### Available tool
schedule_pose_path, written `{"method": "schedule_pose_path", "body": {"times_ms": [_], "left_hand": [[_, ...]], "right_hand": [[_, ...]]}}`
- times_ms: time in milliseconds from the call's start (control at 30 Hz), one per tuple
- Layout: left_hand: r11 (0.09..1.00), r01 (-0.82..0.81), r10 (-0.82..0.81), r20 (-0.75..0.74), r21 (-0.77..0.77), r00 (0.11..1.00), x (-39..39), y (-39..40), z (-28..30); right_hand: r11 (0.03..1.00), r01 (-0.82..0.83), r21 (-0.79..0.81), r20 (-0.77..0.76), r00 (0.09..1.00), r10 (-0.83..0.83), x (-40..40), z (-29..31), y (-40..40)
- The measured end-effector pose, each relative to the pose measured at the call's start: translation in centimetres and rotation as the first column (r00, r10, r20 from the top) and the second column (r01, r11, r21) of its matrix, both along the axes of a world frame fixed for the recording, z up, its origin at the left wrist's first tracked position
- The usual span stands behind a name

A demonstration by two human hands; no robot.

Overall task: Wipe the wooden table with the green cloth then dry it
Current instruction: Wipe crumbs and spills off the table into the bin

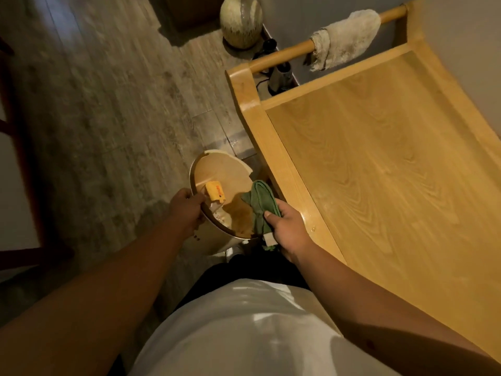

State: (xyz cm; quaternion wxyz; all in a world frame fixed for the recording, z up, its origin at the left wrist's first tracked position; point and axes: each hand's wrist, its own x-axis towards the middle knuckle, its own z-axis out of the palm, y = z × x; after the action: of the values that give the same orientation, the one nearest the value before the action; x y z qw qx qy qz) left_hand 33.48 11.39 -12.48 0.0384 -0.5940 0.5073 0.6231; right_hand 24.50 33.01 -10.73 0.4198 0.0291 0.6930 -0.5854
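Right hand grips crumpled green cloth beside wooden table.

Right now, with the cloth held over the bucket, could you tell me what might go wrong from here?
1. The green cloth in the right hand hangs partly outside the bucket, so it may drip on the floor.
2. The left hand grips only the bucket's rim; it could tip.
3. The wooden table edge looks wet already.
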Motion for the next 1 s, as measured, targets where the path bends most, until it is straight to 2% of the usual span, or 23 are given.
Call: {"method": "schedule_pose_path", "body": {"times_ms": [300,467,667,867,1000], "left_hand": [[0.984,0.172,-0.161,0.192,-0.041,0.968,3.0,3.2,-3.1],[0.976,0.186,-0.147,0.277,-0.117,0.950,5.3,4.6,-4.7],[0.961,0.223,-0.169,0.288,-0.166,0.943,8.5,7.4,-7.5],[0.974,0.168,-0.129,0.243,-0.149,0.961,11.2,10.6,-10.9],[0.953,0.275,-0.230,0.287,-0.129,0.930,12.2,12.1,-14.8]], "right_hand": [[0.990,0.109,0.084,0.040,0.993,-0.113,4.7,-0.4,5.8],[0.978,0.179,0.109,0.087,0.978,-0.189,7.5,-1.3,8.3],[0.960,0.236,0.152,0.091,0.964,-0.251,11.5,-3.1,11.6],[0.896,0.414,0.159,0.145,0.888,-0.436,15.3,-5.5,13.7],[0.852,0.502,0.147,0.211,0.826,-0.523,15.9,-8.6,14.1]]}}
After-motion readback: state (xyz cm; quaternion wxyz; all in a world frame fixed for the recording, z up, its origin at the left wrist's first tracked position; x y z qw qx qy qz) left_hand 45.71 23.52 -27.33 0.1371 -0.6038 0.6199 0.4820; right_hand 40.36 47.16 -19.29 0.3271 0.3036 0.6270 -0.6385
